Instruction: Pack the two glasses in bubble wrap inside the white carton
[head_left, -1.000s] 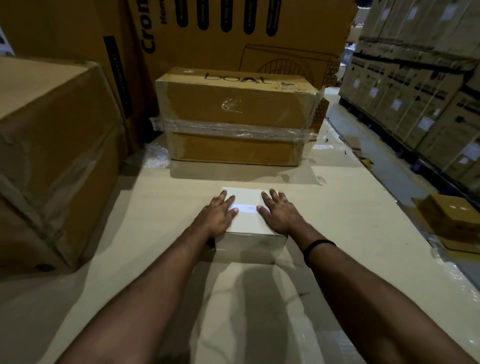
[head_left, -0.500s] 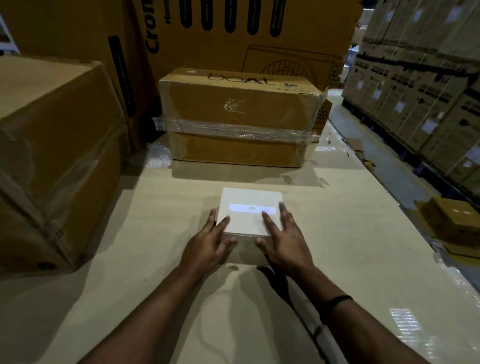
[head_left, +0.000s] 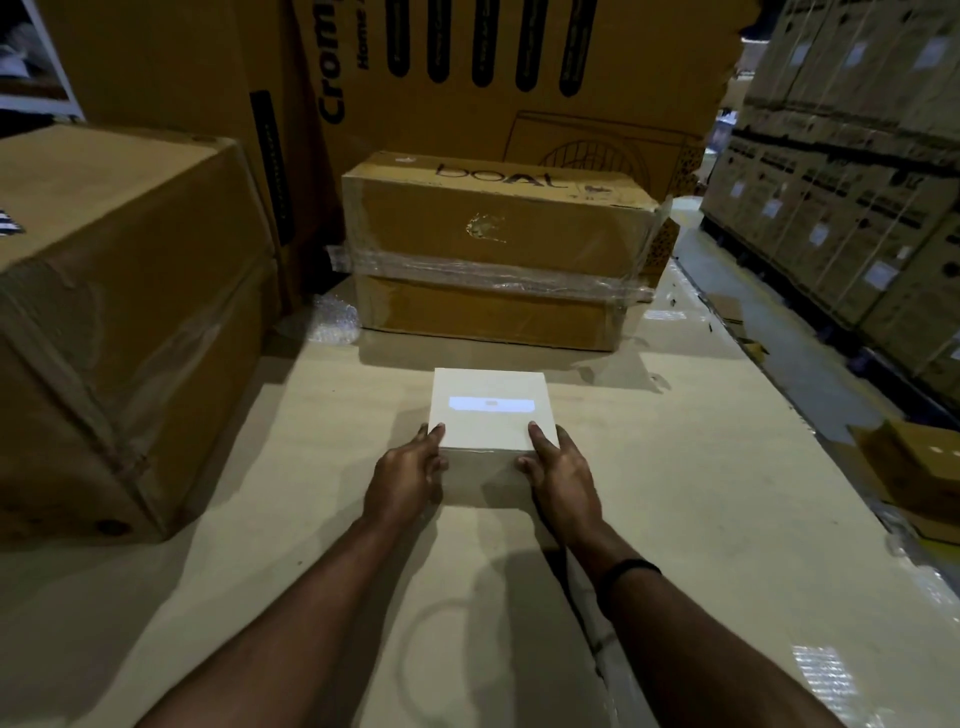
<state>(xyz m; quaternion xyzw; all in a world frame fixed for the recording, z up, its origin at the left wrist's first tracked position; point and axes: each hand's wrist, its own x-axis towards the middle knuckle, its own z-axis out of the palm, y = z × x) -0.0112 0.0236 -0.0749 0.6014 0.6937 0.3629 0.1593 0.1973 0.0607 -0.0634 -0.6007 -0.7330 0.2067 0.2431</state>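
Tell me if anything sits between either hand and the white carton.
Nothing visible does. The left hand and the right hand touch the near corners of the closed white carton, with fingertips on its top.

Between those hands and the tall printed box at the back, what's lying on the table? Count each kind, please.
White carton: 1
Brown boxes bound together by clear film: 2, upper on lower
Bubble wrap scrap: 1
Total: 4
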